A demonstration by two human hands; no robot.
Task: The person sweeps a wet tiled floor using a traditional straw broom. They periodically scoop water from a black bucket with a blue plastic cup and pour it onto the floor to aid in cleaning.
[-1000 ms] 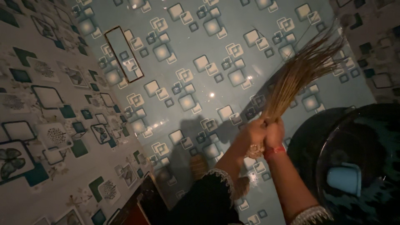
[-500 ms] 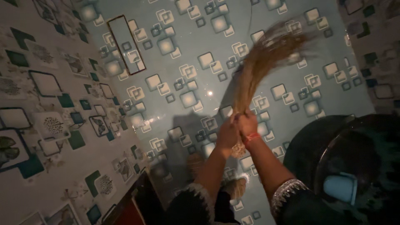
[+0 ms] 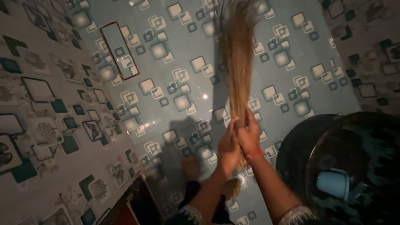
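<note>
Gripping the bound end of a stick broom (image 3: 238, 62), the left hand (image 3: 228, 146) and right hand (image 3: 249, 135) press side by side, both clenched around the bundle just below the centre of the view. From that grip the pale brown bristles run toward twelve o'clock, fanning a little and blurring where they meet the top edge. A red bangle (image 3: 254, 154) circles the right wrist at about five o'clock from the hands, and both forearms lead down toward six o'clock, ending in dark sleeves with pale trim. Under the broom lies a glossy blue tiled floor (image 3: 175, 62) patterned with white squares. At four o'clock from the hands stands a large dark tub (image 3: 362, 137) with a light blue mug (image 3: 333, 184) inside it. At nine o'clock rises a tiled wall (image 3: 37, 121) with butterfly and square motifs.
</note>
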